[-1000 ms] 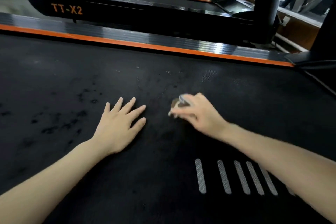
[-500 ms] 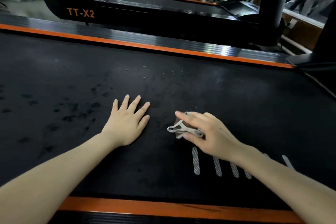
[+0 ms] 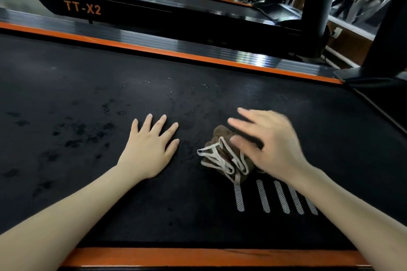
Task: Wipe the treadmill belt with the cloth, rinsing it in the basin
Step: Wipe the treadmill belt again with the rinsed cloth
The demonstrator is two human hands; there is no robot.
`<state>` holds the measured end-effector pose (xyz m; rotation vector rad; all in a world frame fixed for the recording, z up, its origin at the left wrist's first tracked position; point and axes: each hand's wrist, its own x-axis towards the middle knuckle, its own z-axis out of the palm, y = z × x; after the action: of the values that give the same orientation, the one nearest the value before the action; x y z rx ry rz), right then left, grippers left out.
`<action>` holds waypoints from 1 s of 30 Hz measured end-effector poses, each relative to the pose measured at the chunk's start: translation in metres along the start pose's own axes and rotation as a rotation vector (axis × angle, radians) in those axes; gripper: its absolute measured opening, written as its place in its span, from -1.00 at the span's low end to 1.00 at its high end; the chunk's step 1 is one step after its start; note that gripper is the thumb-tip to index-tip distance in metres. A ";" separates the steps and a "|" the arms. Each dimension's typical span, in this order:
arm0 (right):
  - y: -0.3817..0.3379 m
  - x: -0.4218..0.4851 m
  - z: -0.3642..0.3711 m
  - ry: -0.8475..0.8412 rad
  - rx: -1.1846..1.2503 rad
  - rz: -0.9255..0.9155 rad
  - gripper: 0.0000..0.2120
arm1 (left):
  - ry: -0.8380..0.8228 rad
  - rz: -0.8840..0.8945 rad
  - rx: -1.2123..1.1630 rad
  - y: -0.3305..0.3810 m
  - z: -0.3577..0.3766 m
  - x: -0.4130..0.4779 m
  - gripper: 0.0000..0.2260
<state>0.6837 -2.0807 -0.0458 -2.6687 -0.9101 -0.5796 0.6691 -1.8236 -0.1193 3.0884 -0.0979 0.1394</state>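
The black treadmill belt [image 3: 220,99] fills the middle of the view, with dark wet spots on its left part. A crumpled brown cloth with a pale edging [image 3: 224,156] lies on the belt near the middle. My right hand [image 3: 264,141] is over the cloth's right side with fingers spread and fairly straight, slightly blurred; the thumb touches the cloth. Left of the cloth, apart from it, my left hand [image 3: 152,147] presses flat on the belt with fingers spread. No basin is in view.
Orange side rails run along the belt's far edge [image 3: 176,53] and near edge [image 3: 198,256]. Several grey stripes [image 3: 275,196] mark the belt under my right forearm. A second treadmill marked TT-X2 [image 3: 82,9] stands behind. A black upright post [image 3: 317,6] rises at the right.
My right hand pulled the cloth toward me across the belt, then its fingers opened from gripping the cloth to spread above it. My left hand stayed flat on the belt.
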 end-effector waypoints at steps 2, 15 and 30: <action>0.000 -0.006 0.030 -0.247 0.113 -0.072 -0.44 | -0.007 -0.004 0.000 0.001 0.000 0.000 -0.23; 0.042 0.071 0.101 -0.129 0.094 0.143 -0.64 | -0.061 -0.007 0.040 -0.013 -0.011 0.032 -0.28; -0.003 0.030 0.082 -0.162 0.163 0.114 -0.67 | -0.026 -0.063 0.026 -0.049 0.010 0.105 -0.34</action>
<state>0.7271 -2.0330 -0.1050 -2.6256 -0.8011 -0.2554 0.7772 -1.7819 -0.1218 3.1160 -0.0004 0.0989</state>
